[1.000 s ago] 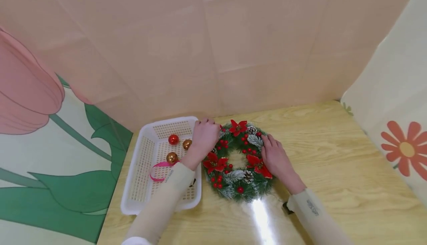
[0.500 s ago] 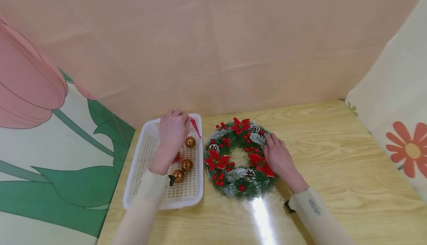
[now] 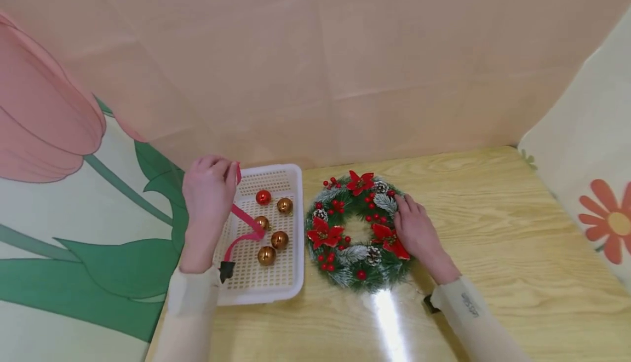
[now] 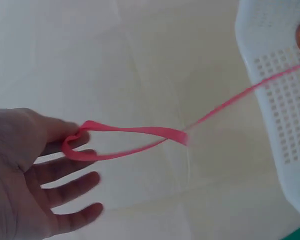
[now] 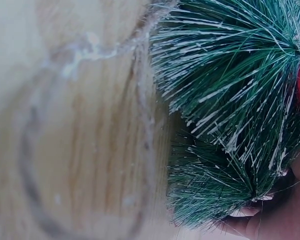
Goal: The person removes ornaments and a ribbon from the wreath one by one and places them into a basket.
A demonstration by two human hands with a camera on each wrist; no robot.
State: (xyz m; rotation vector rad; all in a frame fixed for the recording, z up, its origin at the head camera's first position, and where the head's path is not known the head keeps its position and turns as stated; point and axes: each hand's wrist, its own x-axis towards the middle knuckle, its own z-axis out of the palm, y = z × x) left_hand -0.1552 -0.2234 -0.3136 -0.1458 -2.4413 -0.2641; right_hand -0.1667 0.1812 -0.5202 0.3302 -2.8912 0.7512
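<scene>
My left hand (image 3: pixel 209 192) pinches a pink ribbon (image 4: pixel 140 131) between thumb and index finger, with its other fingers spread. The ribbon forms a loop in the left wrist view, and its tail (image 3: pixel 246 219) trails down into a white plastic basket (image 3: pixel 299 230). A green Christmas wreath (image 3: pixel 340 271) with red poinsettias, berries and snowy pine cones lies flat on the table. My right hand (image 3: pixel 418 230) holds the wreath's right edge, its thumb by the top. Green bristles (image 5: pixel 225 90) partly cover those fingers in the right wrist view.
Inside the basket lie a red bauble (image 3: pixel 263 197) and several gold baubles (image 3: pixel 267 256). A twine loop (image 5: pixel 30 145) sits beside the wreath on the wooden table (image 3: pixel 503 230). A pinkish-beige cloth (image 3: pixel 394 77) hangs behind, with printed flower cloths at both sides.
My left hand has moved left, from beside the wreath across the basket to its far left edge, drawing the ribbon up and out. The right hand stays at the wreath.
</scene>
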